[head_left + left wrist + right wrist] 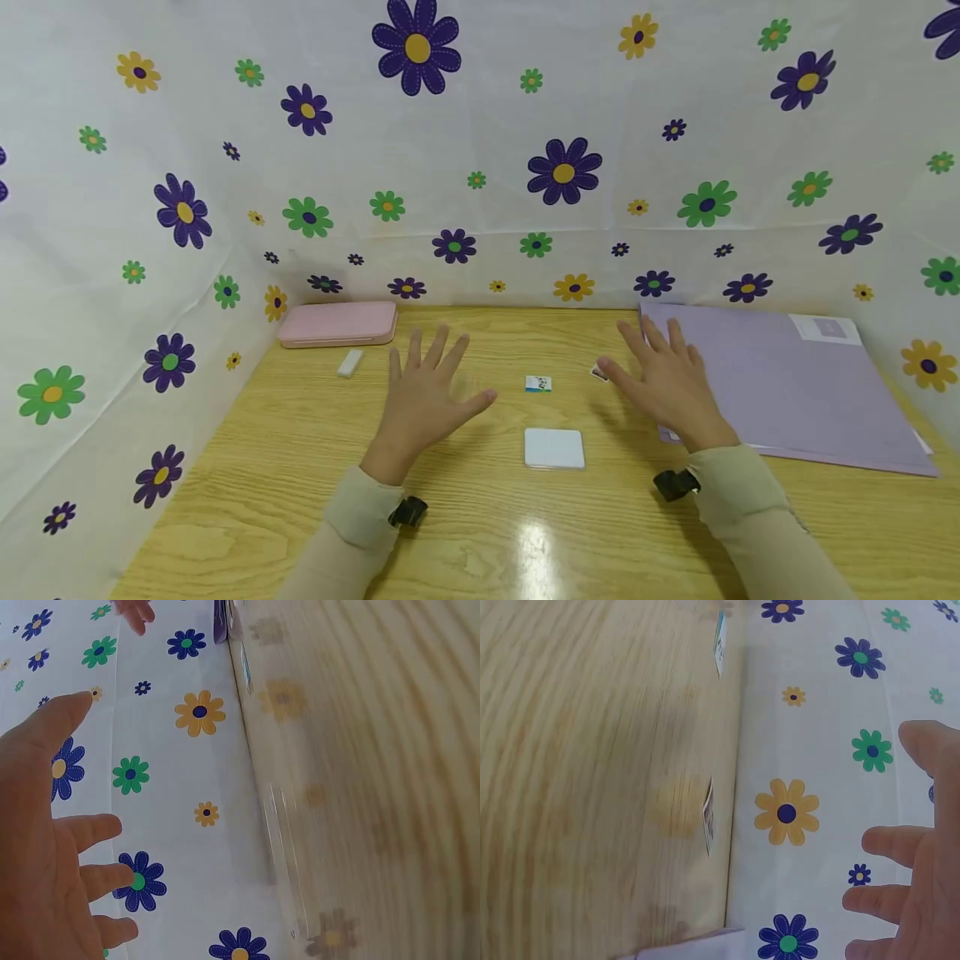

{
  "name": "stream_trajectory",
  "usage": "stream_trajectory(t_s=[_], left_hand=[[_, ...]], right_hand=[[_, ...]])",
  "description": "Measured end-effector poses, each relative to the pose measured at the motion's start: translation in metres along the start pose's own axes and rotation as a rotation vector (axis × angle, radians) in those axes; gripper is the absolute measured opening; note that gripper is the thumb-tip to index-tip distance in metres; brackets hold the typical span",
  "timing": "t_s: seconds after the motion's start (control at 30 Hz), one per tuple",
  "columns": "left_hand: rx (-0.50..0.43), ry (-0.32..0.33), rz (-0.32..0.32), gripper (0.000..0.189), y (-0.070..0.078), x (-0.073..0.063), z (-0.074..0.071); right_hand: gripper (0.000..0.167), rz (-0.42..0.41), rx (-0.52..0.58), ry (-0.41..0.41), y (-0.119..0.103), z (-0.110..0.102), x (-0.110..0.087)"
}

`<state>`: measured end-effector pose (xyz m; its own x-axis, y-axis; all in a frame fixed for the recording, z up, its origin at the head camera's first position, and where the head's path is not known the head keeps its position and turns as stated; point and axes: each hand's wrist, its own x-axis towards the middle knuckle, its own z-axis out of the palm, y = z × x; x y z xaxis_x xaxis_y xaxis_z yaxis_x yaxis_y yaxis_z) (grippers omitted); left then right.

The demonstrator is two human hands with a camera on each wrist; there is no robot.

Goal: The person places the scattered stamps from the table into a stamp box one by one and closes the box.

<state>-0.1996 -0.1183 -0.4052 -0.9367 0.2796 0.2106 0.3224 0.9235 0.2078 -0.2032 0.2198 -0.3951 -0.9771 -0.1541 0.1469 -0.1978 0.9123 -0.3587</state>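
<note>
My left hand (422, 404) hovers over the left middle of the table, fingers spread, holding nothing. Over the right side my right hand (670, 385) is likewise spread, with nothing in its grasp. Its thumb overlaps a small picture piece (599, 374), part of which is hidden in the head view. Between the hands lie a small blue-and-white picture piece (538, 384) and, closer to me, a white rounded rectangular case (553, 449). A clear, thin sheet or strip (282, 855) lies on the table in the left wrist view.
A pink pencil case (341, 323) sits at the back left, with a small white block (350, 363) in front of it. The large purple folder (795, 392) covers the right side of the wooden table (247, 467). A flowered cloth (480, 125) hangs behind and at the sides.
</note>
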Motion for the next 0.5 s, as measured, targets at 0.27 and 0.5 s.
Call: stream_trajectory(t_s=[0.27, 0.5], left_hand=[[-0.060, -0.006, 0.034, 0.094, 0.008, 0.000, 0.003], [-0.111, -0.034, 0.060, 0.094, 0.014, 0.002, 0.002]], right_hand=[[0.080, -0.005, 0.099, 0.017, -0.001, 0.007, 0.010], [0.077, 0.011, 0.174, 0.019, -0.003, 0.011, 0.020]])
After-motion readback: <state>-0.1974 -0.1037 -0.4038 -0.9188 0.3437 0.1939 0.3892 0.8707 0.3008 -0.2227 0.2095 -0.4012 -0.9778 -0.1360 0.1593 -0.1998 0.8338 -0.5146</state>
